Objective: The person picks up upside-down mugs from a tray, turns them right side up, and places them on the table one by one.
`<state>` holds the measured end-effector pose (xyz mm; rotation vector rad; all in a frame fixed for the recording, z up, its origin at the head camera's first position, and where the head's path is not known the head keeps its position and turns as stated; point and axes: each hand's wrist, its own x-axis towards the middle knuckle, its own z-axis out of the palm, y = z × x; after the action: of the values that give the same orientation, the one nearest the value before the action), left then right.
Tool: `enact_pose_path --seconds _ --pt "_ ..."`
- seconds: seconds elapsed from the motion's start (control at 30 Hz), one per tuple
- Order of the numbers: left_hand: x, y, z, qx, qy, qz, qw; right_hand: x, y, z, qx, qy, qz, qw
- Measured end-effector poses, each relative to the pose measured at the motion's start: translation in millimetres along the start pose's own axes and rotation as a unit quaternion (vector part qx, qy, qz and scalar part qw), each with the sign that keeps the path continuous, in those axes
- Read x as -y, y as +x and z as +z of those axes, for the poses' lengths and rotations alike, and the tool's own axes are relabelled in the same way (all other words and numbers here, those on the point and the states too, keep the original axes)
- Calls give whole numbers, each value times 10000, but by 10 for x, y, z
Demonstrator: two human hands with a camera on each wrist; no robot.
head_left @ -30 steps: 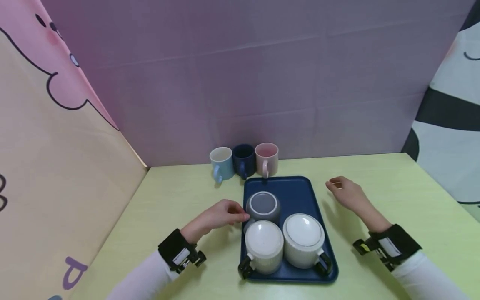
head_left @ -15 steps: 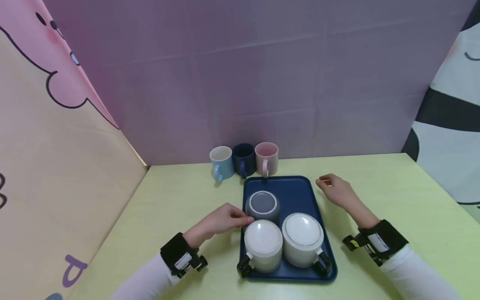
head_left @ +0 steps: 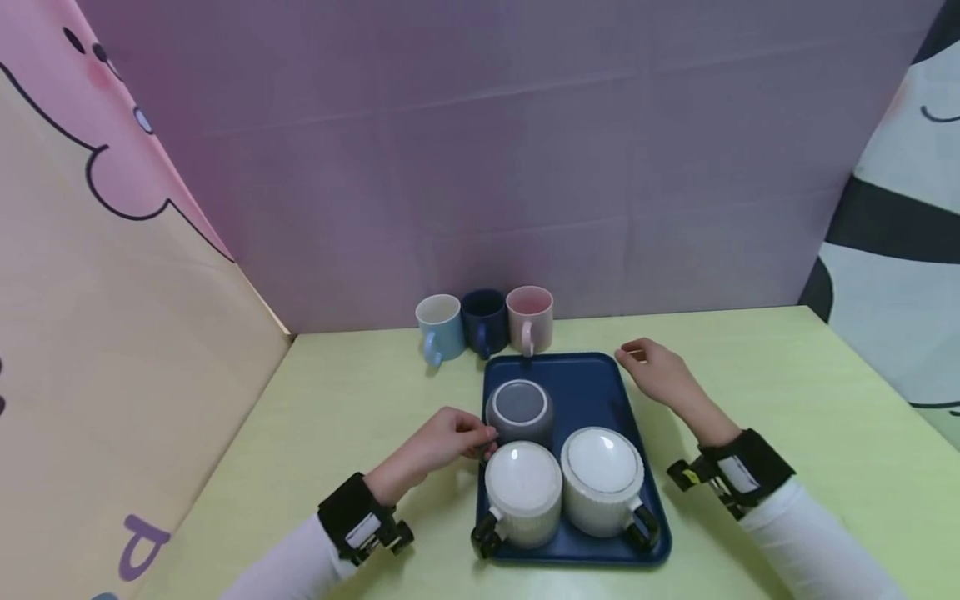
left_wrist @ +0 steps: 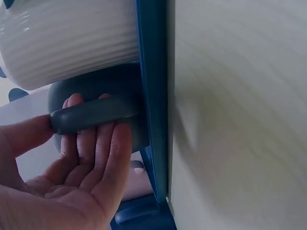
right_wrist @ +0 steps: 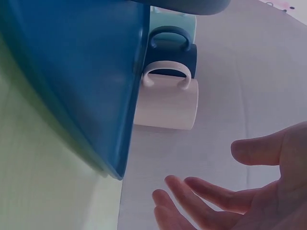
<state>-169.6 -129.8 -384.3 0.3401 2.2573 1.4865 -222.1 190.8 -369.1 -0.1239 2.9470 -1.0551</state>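
Observation:
An upside-down grey mug (head_left: 521, 408) sits at the left side of the dark blue tray (head_left: 588, 379). My left hand (head_left: 450, 440) holds it by its handle (left_wrist: 91, 115), with the fingers hooked through the loop and the thumb pressing on the outer side, as the left wrist view shows. Just in front stand two upside-down white ribbed mugs, the left one (head_left: 523, 483) and the right one (head_left: 602, 475), both with black handles. Beside the tray's far right corner hovers my right hand (head_left: 656, 371), fingers relaxed and thumb apart from them, holding nothing.
Behind the tray, a light blue mug (head_left: 442, 329), a navy mug (head_left: 486, 321) and a pink mug (head_left: 531, 317) stand upright in a row, handles toward me. A purple cloth backdrop (head_left: 510, 167) rises at the table's rear edge.
My right hand has moved left, from out over the table to the tray's far right corner. The left hand has settled on the grey mug's handle. The mugs and tray stay in place.

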Motion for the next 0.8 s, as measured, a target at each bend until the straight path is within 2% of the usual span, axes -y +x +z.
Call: enact_pose_path --seconds 0.2,0.5,0.8 --pt "-31 12 1 -33 404 130 9991 30 1 -28 11 26 4 10000" --pt "-136 37 -55 -403 965 324 9940 50 10 -47 49 39 -39 10000" --pt "-153 48 -52 -478 1027 144 9935 84 22 -44 123 51 -66 9999"
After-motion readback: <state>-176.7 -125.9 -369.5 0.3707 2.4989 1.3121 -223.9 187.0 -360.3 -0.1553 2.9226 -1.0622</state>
